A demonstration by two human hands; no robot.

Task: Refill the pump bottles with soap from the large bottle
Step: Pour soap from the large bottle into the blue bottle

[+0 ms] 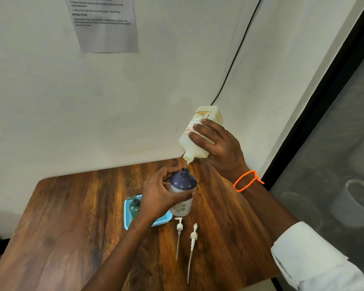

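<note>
**Soap poured from the upturned large bottle into the open pump bottle**

On the left of the brown wood-grain counter [76, 217] lies a shallow light-blue plastic mesh tray [128, 215]; a translucent green pump bottle [134, 207] with its pump head fitted stands inside it at the tray's far left; the left hand [160, 194] reaches over the tray from the near side, its fingers [170, 171] curled round the shoulder and its thumb across the body of a white pump bottle with a dark blue domed top [182, 190], which stands upright on the counter just right of the tray with its neck open; directly above that neck hangs the spout of a large cream-coloured translucent plastic soap bottle [198, 135], tipped mouth-down, a thin clear stream [186, 163] running from the spout toward the opening; the right hand [219, 143] holds this large bottle, fingers wrapped across its labelled side, an orange beaded cord bracelet [247, 181] on the wrist and a pale rolled sleeve [315, 257] at the near right; on the counter near the white bottle lie two loose white pump heads with long dip tubes [185, 236], side by side, tubes pointing to the near edge; on the far wall hangs a printed grey paper sheet [105, 24], and a black cable [237, 51] runs down the wall to its right.
</note>
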